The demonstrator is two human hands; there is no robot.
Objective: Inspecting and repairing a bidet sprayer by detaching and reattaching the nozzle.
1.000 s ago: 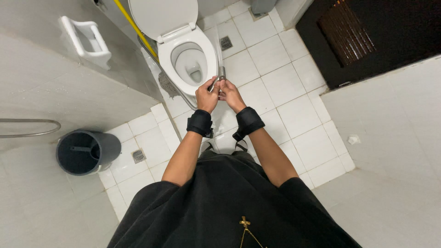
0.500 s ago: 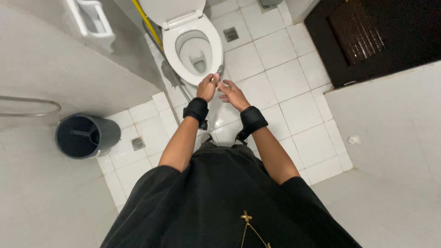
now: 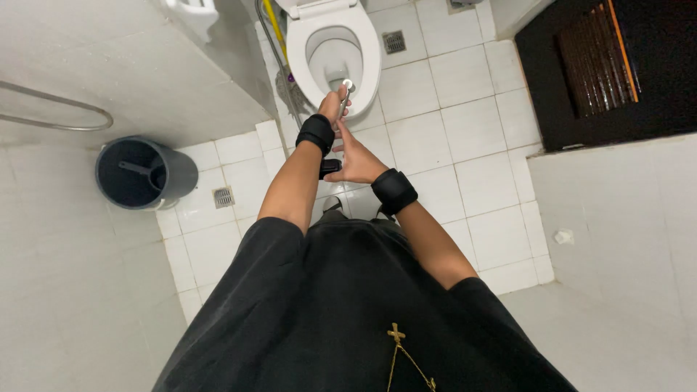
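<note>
While your left hand [image 3: 332,107] was clenched round the handle of the metal spray nozzle [image 3: 345,94], you held its round head out over the front rim of the toilet [image 3: 367,54] — seat down, lid up. Your right hand [image 3: 356,161] hung released, fingers spread, just below the left wrist and holding nothing. No water showed at the head, so the rinsing looked barely begun — the bowl seemed untouched. A grey bin [image 3: 178,174] stood well apart.
</note>
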